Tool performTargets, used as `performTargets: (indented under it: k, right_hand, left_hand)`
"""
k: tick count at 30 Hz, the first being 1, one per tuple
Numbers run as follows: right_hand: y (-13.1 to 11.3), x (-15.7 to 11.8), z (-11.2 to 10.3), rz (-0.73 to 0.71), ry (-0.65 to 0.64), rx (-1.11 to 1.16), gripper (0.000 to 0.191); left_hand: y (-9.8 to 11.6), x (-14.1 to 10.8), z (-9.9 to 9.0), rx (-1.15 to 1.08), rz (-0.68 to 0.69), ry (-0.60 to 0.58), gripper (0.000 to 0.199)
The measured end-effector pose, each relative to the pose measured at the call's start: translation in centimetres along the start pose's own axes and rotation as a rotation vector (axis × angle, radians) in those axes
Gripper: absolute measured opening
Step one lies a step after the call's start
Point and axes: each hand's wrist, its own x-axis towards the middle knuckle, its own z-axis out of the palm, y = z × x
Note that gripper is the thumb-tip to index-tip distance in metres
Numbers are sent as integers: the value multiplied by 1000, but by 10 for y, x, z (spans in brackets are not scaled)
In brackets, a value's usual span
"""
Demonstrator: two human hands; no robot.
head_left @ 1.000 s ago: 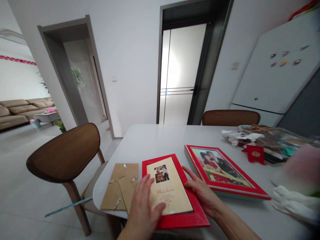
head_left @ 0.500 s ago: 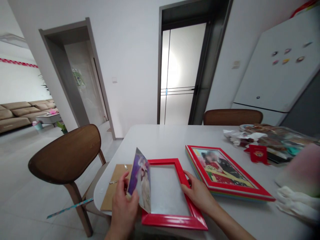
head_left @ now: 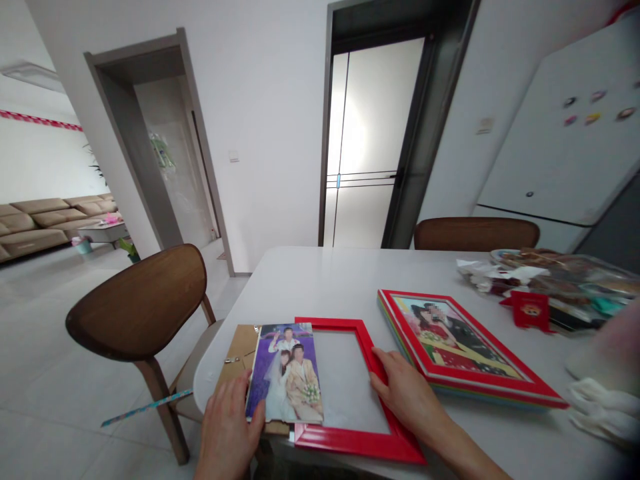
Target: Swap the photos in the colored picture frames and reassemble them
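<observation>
Two hands work at the near edge of a white surface (head_left: 325,277), toward its left corner. The left hand (head_left: 227,423) grasps a photograph (head_left: 287,373) by its left edge, the thumb over the printed face. The photograph, printed with three figures against purple, faces up and covers the left side of a red frame (head_left: 357,440); whether it rests flat cannot be told. The right hand (head_left: 407,393) clasps the right side of the red frame, whose opening shows pale grey. Partly beneath the photograph, to the left, is brown backing board (head_left: 240,343) with metal clips. Just beside the right hand, a framed picture (head_left: 455,333) with a red border tops a stack. Farther right lie a red card (head_left: 531,311) and, toward the right edge, clear plastic packaging (head_left: 575,270). A wooden chair (head_left: 145,303) stands beside the left edge.
</observation>
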Motion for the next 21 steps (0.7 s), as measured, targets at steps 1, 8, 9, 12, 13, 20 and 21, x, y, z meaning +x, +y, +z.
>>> performTargets:
  k: [1, 8, 9, 12, 13, 20, 21]
  right_hand:
    - [-3, 0, -1, -24, 46, 22, 38]
    - [-60, 7, 23, 112, -137, 793, 52]
    - [-70, 9, 29, 187, -194, 939, 57]
    - [-95, 15, 35, 285, -289, 1303, 61]
    - [-102, 17, 31, 276, -310, 1392, 55]
    - [-122, 15, -31, 159, -200, 1559, 41]
    - [-121, 14, -34, 152, -195, 1540, 42]
  left_hand:
    - [0, 1, 0, 1, 12, 7, 33]
    - [20, -3, 4, -150, 240, 8, 43]
    - [26, -4, 6, -171, 285, -27, 48]
    - [44, -5, 15, -208, 374, -124, 61]
    - [48, -4, 17, -213, 378, -130, 64]
    - [70, 18, 10, -545, 337, 183, 50]
    - [76, 19, 6, -641, 279, 214, 45]
